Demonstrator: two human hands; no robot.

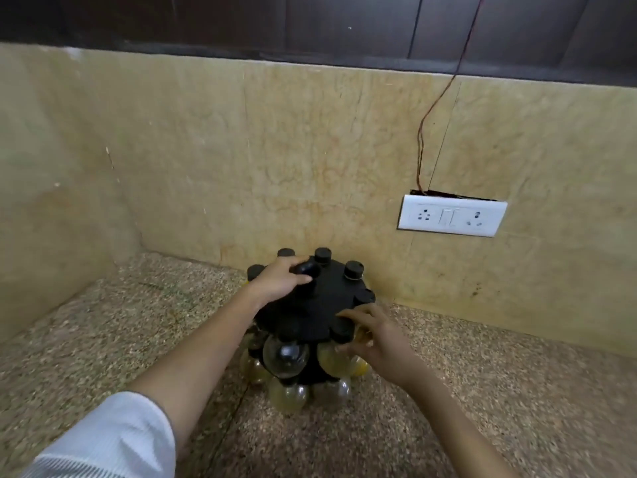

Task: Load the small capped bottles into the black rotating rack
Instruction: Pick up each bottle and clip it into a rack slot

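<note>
As seen looking down from the head:

Wall (310, 150), one, in two faces meeting at a corner on the left. Beige marbled stone slabs, smooth, thin vertical joints.

Surface (103, 322), one. Speckled brown-and-cream stone, flat, granular in look.

Dark wood panelling (206, 22), one band above the wall, glossy.

Arms, two. Left forearm reaching forward from lower left, white ribbed sleeve (103, 439) ending near the elbow. Right forearm bare, entering from lower right.

Black rack (303, 312), one, standing on the surface close to the back wall, right of the corner. Matt round top disc with notched rim; lower tier beneath.

Switch plate (451, 217), one, white, rectangular, on the wall up and right of the rack. Two sockets, switches between.

Left hand (282, 281), palm down on the rack's top, grip curled round a rounded black piece (305, 269), glossy; knob or cap, cannot tell.

Right hand (375, 343), at the rack's near right rim, grip pinching a yellowish bottle (362, 335) between fingertips and thumb; blurred.

Upper bottles (323, 255): five black caps standing upright above the rim notches.

Lower bottles (286, 360): at least five, clear, round-bodied, several yellowish, tilted outward.

Wire (434, 115), thin, reddish, running up from the plate.
</note>
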